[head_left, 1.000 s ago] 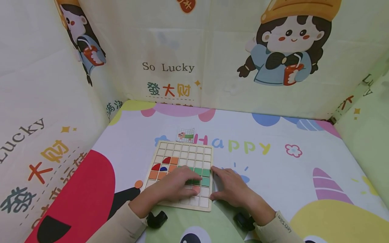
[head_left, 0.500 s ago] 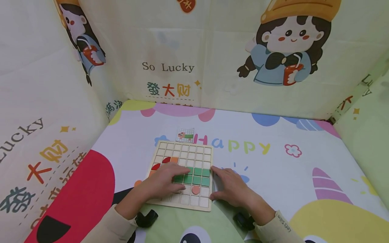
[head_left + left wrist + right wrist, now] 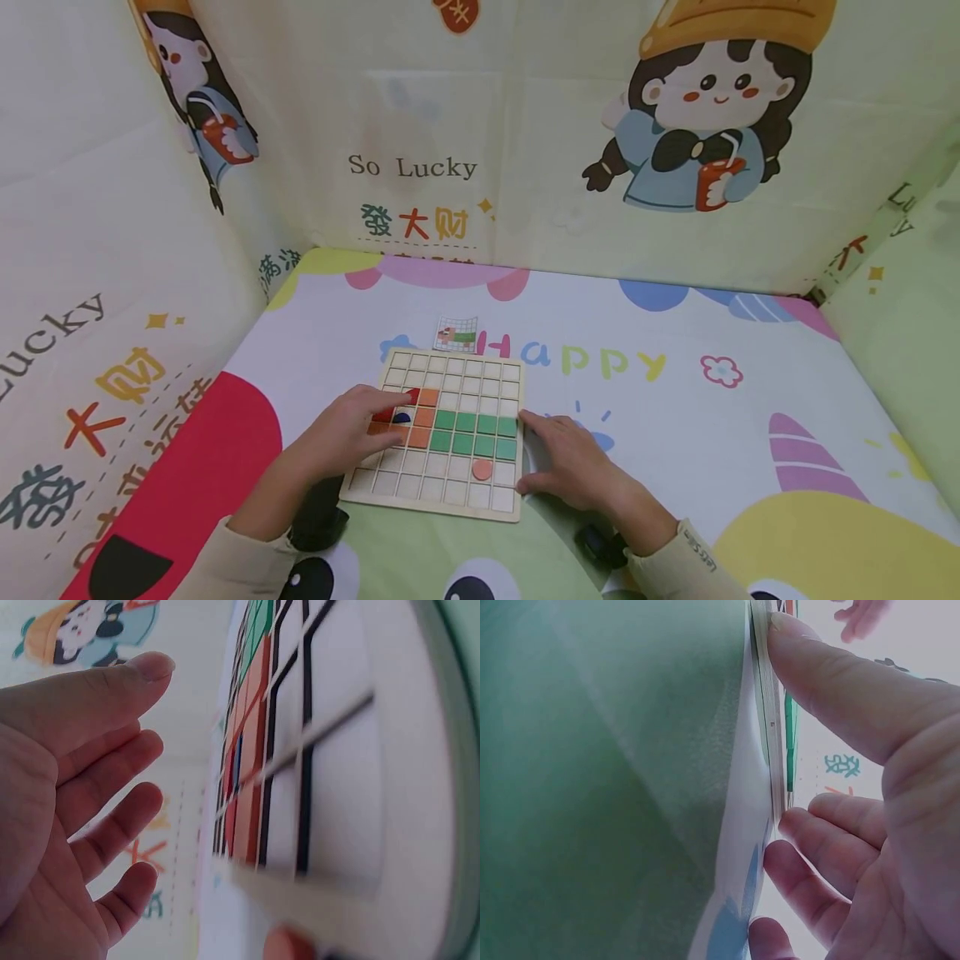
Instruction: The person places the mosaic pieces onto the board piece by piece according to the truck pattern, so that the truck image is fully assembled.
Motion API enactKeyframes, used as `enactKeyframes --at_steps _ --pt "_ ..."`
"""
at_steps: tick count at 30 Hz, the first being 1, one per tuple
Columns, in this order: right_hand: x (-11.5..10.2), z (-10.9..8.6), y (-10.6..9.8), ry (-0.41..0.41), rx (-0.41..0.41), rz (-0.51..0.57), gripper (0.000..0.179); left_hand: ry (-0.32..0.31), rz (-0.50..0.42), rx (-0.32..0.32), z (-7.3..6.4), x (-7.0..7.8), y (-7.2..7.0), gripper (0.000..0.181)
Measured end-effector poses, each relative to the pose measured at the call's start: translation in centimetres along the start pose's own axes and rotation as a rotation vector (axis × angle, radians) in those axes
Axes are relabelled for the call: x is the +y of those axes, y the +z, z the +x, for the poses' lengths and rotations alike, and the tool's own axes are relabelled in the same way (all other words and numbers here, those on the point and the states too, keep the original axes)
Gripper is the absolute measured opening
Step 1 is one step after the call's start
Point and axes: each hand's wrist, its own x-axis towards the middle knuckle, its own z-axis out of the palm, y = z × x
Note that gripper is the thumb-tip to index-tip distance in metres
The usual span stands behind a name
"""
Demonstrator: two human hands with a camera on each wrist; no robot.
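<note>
A wooden grid board (image 3: 405,485) lies flat on the table. Green squares (image 3: 465,423) fill two rows at its right, and orange squares (image 3: 423,417) stand left of them. A blue half-circle (image 3: 402,417) and red pieces at the left are partly covered by my left hand (image 3: 330,433). That hand hovers over the board's left side, fingers apart and holding nothing in the left wrist view. A round salmon piece (image 3: 482,469) sits lower right on the grid. My right hand (image 3: 570,458) touches the board's right edge with thumb and fingertips.
Beyond the board lies a small picture card (image 3: 456,333) showing a coloured grid pattern. An orange round piece (image 3: 287,943) is just past the board's edge in the left wrist view. Printed cloth (image 3: 637,317) covers the table, and patterned fabric walls (image 3: 540,167) surround it.
My left hand has moved left from over the green squares to the board's left side, uncovering the green and some orange squares. My right hand has stayed at the edge.
</note>
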Motion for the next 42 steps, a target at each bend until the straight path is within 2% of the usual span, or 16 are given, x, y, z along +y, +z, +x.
enactKeyframes --at_steps 4,8,11,16,20,26,32,42 --pt "0.0 0.0 0.0 0.005 -0.004 -0.003 0.093 -0.043 -0.002 0.016 -0.8 -0.9 -0.9 0.058" --pt "0.0 0.1 0.0 0.011 -0.005 -0.011 0.093 -0.119 -0.04 0.013 -1.7 -1.8 -1.7 0.058" --pt "0.0 0.2 0.1 0.013 -0.009 -0.013 0.093 -0.172 -0.051 0.011 -2.2 -2.3 -2.1 0.061" --pt "-0.1 0.1 0.0 0.023 -0.013 -0.007 0.093 -0.217 -0.042 0.0 -2.9 -3.1 -2.3 0.065" --pt "-0.3 0.1 0.0 0.028 -0.016 0.0 0.093 -0.228 -0.031 -0.027 -3.5 -3.7 -2.6 0.069" --pt "-0.3 0.1 0.1 0.033 -0.021 -0.005 0.092 -0.206 -0.017 -0.064 -4.2 -4.6 -2.9 0.074" --pt "-0.2 0.1 0.1 0.025 -0.018 -0.003 0.093 -0.228 -0.041 -0.102 -4.3 -5.2 -2.5 0.074" --pt "0.0 0.1 0.2 0.003 0.008 0.008 0.092 -0.216 -0.017 -0.083 -4.2 -5.5 -2.4 0.07"
